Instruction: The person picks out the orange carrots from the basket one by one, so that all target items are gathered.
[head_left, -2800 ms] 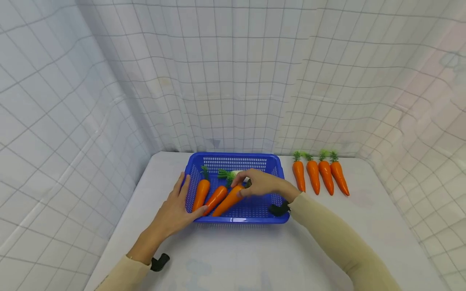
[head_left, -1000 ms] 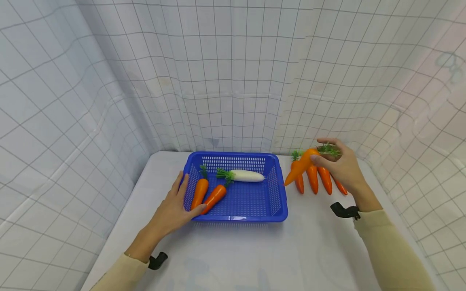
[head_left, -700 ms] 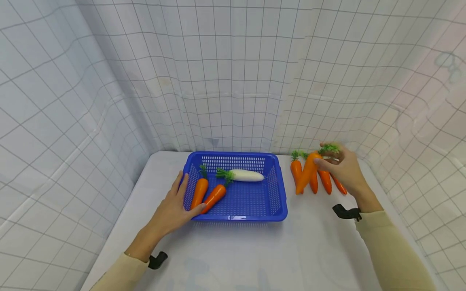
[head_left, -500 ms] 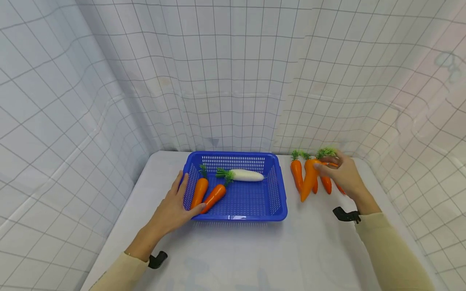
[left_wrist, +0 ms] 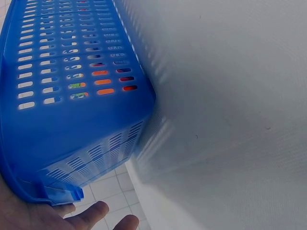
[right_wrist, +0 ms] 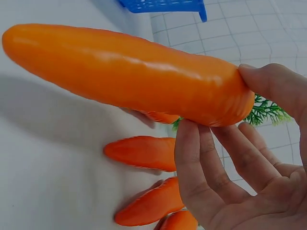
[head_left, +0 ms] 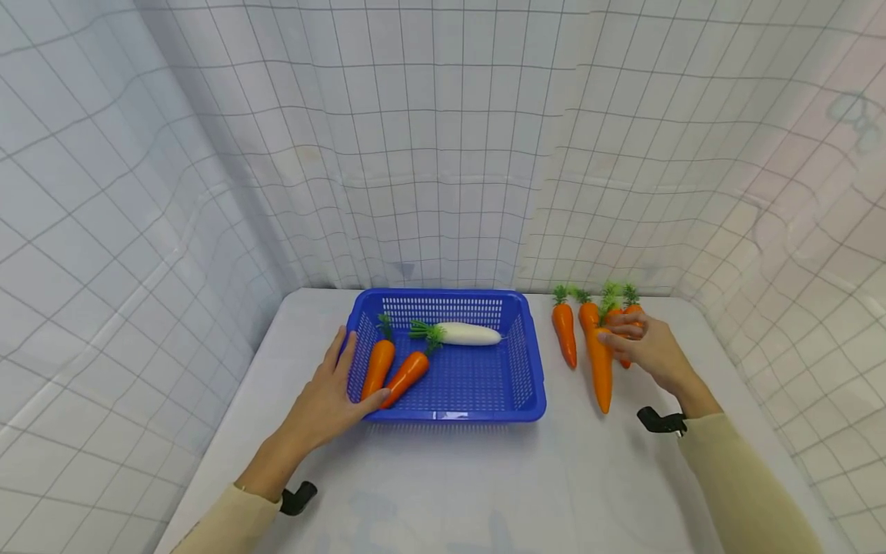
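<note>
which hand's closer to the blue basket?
Left. The left hand rests against the left end of the blue basket; the right hand is off beyond its right end, pinching a carrot.

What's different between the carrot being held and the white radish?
The held carrot is orange; the radish is white. The right hand pinches the held carrot outside the blue basket, while the radish lies inside it. In the head view, the held carrot's tip points toward the person; the radish's points right. Both taper and have green tops.
</note>
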The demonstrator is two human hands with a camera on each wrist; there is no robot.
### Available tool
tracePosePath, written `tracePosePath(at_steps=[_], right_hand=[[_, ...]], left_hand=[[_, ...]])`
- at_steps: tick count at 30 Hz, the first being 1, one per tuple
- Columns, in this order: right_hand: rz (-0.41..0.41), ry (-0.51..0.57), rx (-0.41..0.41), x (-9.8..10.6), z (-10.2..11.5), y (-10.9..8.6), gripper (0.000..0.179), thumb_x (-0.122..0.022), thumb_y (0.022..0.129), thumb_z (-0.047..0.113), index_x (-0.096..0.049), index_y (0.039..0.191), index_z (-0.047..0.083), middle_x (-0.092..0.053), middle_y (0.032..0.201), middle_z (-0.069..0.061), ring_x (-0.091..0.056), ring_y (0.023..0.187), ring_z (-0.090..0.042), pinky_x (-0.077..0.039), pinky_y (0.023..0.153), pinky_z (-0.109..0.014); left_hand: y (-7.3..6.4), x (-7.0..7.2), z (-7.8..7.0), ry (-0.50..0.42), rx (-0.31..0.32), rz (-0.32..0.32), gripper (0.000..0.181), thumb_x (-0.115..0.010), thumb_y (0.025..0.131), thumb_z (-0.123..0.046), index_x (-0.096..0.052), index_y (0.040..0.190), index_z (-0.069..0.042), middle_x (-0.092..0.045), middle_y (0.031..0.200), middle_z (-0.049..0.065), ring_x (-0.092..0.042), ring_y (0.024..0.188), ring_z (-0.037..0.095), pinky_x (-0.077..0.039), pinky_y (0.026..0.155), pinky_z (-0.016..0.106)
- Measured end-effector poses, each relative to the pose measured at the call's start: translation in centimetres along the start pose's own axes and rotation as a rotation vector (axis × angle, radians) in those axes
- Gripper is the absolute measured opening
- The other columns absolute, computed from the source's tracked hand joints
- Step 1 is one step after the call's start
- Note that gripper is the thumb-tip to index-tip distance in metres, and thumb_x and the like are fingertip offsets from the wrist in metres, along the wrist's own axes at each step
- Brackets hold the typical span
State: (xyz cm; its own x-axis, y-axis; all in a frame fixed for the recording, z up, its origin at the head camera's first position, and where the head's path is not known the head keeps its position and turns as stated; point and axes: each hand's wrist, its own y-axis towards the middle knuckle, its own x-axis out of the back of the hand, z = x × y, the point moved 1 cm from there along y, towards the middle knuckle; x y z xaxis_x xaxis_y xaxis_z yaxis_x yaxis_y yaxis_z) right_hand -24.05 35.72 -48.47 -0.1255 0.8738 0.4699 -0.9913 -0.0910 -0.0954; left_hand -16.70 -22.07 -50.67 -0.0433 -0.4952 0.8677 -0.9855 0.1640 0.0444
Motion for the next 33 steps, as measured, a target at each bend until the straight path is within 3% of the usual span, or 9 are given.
tracePosePath(at_steps=[8,17,26,33], right_hand=[[0.006,-0.03,-0.022,-0.4,-1.1,0.1,0.069,-0.084,0.11,0.041,-0.062,0.156,-0.006,-0.07,0.157,-0.035,-0.084,0.095,-0.007,-0.072,0.085,-0.036],[0.029,0.002,-0.036,-1.1,-1.9,0.1,0.07,-0.084,0.11,0.038,-0.06,0.158,-0.009,-0.064,0.165,-0.032,-0.08,0.108,0.002,-0.073,0.1,-0.04],[0.019,-0.058,-0.049,-1.6,-1.9,-0.3,0.068,-0.085,0.11,0.039,-0.065,0.153,-0.01,-0.064,0.162,-0.033,-0.084,0.11,-0.016,-0.074,0.094,-0.036],[0.015,-0.104,-0.067,-2.0,-2.2,-0.5,0.066,-0.087,0.108,0.04,-0.069,0.149,-0.007,-0.068,0.154,-0.031,-0.085,0.101,-0.019,-0.074,0.091,-0.032]], left_hand=[[0.0,0.0,0.0,0.004,-0.002,-0.004,0.125,-0.072,0.103,-0.073,-0.011,0.187,-0.004,-0.003,0.198,0.024,-0.035,0.172,0.063,-0.047,0.125,0.084],[0.1,0.0,0.1,0.008,-0.003,-0.001,0.125,-0.073,0.103,-0.073,-0.011,0.187,-0.005,-0.003,0.198,0.023,-0.035,0.172,0.062,-0.046,0.126,0.083],[0.1,0.1,0.0,0.006,0.001,0.001,0.126,-0.073,0.102,-0.073,-0.012,0.187,-0.004,-0.004,0.198,0.023,-0.035,0.172,0.062,-0.046,0.126,0.082],[0.1,0.1,0.0,0.002,0.002,-0.003,0.125,-0.073,0.103,-0.073,-0.011,0.188,-0.005,-0.004,0.198,0.023,-0.034,0.172,0.062,-0.045,0.126,0.084]])
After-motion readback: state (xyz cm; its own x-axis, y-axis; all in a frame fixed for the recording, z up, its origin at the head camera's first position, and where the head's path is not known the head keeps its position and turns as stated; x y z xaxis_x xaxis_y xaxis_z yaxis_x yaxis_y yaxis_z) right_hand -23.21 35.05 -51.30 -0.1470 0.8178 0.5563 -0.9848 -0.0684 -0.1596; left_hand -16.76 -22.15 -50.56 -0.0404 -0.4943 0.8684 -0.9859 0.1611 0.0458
